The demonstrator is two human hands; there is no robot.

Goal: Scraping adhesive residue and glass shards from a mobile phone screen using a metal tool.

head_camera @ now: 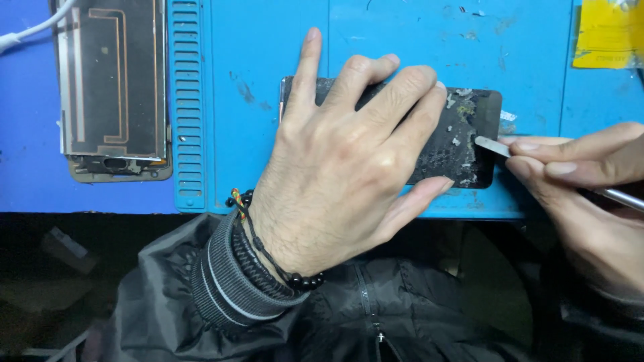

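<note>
Fingers (402, 87) of the left hand (335, 167) press flat, spread, on the phone panel (463, 141); right hand (583, 181) fingers pinch a metal tool (492, 146) touching its edge.

My left hand (342, 161) flat on phone panel (463, 137), on mat (255, 134); right hand (583, 181) at its right, tool (493, 146) tip on panel. Second phone (111, 87) far left.
</note>
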